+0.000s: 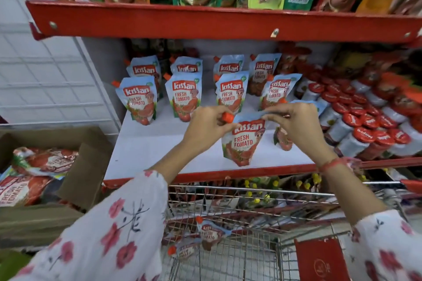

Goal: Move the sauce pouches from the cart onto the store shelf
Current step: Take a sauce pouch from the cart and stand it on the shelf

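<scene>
Both hands pinch one sauce pouch (243,141) by its top edge: left hand (206,124) at the orange cap corner, right hand (294,121) at the other. Pouch upright, bottom on the white shelf (159,143), front row. Eight more pouches (183,96) stand behind in two rows. Two pouches (211,234) lie in the wire cart (251,191) below. Jars (365,125) just right.

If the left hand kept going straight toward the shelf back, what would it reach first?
Probably the standing ketchup pouch in the front row, just behind the left hand, which grips the held pouch by its spout. Depth is hard to judge from this one view.
</scene>
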`<state>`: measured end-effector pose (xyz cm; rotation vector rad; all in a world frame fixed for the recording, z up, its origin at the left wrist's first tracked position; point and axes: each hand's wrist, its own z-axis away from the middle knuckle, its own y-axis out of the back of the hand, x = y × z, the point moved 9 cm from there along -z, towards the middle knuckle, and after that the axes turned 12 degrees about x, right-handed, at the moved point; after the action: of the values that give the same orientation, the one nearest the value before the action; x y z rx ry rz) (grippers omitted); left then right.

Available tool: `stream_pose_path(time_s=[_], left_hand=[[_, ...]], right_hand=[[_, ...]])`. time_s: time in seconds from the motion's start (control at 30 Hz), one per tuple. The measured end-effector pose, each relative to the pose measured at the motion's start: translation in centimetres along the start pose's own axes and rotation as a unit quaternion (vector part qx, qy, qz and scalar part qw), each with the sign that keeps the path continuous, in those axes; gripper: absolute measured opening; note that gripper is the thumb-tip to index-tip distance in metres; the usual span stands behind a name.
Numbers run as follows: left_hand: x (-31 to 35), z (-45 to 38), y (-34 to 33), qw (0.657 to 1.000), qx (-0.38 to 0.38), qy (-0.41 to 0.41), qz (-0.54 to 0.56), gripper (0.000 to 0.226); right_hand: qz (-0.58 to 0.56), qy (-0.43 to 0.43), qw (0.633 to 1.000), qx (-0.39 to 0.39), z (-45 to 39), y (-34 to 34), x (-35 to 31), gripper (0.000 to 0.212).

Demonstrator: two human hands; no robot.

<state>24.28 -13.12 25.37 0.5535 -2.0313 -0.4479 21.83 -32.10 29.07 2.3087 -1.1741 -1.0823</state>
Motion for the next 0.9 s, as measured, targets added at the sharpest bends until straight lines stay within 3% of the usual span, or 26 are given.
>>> stream_pose_path(time_s=[0.3,0.53,0.77,0.9], left_hand=[[-2.1,-3.4,-5.4,0.997,-0.039,0.017,-0.061,0.033],[-1.9,-3.6,-6.3,0.996,-0.024,0.013,-0.086,0.031],[-2.0,-2.7,-6.6,0.998,-0.024,0.029,-0.042,0.029],[-1.9,-1.4,-5.7,0.999,0.01,0.028,-0.023,0.04]], right_hand=[[0.044,-0.018,0.998,-0.034,-2.6,-3.3,4.8,0.016],[0.057,-0.017,0.998,-0.037,-2.7,-3.8,6.1,0.015],[0.055,-0.018,0.997,-0.043,-1.9,-3.5,6.9,0.016],[0.081,-0.019,0.997,0.005,-0.6,-2.8,6.3,0.029]])
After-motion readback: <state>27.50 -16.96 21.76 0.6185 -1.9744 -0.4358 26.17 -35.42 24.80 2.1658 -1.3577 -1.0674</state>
